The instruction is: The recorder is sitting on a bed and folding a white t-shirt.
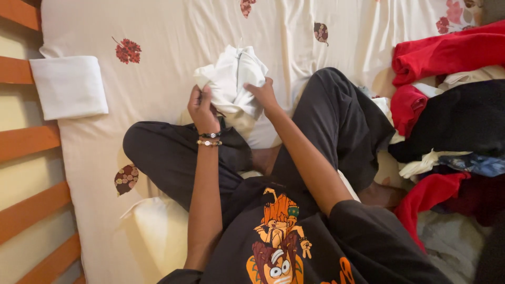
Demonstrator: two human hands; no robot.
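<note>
While one folded white cloth (69, 87) is already laid at far left on the bedsheet (173, 37), a crumpled white garment (231, 79) is gripped mid-scene by left hand (202, 111) and right hand (264, 94), and a heap of unfolded clothes (447, 121) is left at right.

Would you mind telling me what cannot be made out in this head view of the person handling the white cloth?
- White cloth: bunched up, so its kind is unclear.
- Left hand: fingertips buried in the cloth.
- Right hand: fingers partly hidden under the cloth's folds.
- Pile of clothes: cut off by the right edge; pieces overlap.
- Folded white cloth: its kind hidden by the folds.
</note>
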